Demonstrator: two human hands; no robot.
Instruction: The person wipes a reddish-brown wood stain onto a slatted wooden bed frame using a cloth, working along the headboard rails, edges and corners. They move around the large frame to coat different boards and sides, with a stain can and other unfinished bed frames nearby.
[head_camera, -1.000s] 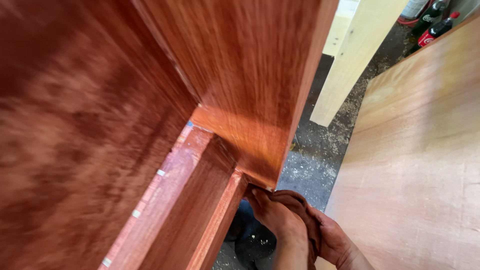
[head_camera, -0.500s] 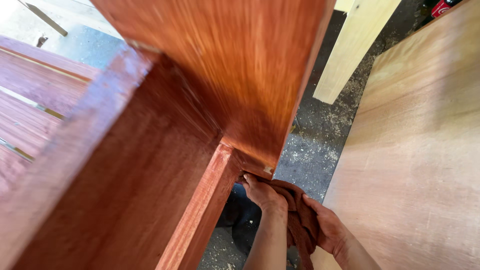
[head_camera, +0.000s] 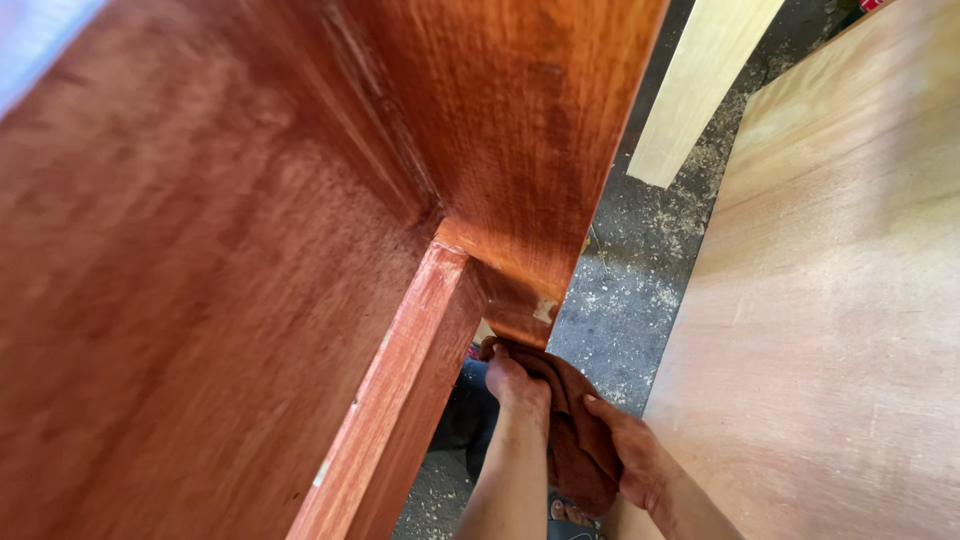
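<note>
A reddish-brown stained wooden cabinet (head_camera: 250, 250) fills the left and top of the head view. Its vertical rail (head_camera: 400, 400) runs down to the bottom edge. My left hand (head_camera: 517, 383) presses a brown stained rag (head_camera: 570, 420) against the lower corner of the cabinet panel (head_camera: 520, 150), just right of the rail. My right hand (head_camera: 630, 455) grips the hanging lower part of the same rag, a little below and to the right. Both forearms come up from the bottom edge.
A large pale unfinished wooden board (head_camera: 830, 330) stands at the right. A light wooden plank (head_camera: 700, 90) leans at the top. Grey concrete floor (head_camera: 630, 290) strewn with sawdust lies between the cabinet and the board. A foot shows under my hands.
The view has shifted and come closer to the cabinet's inside face. My hands with the rag have stayed at the panel's lower corner, moving slightly.
</note>
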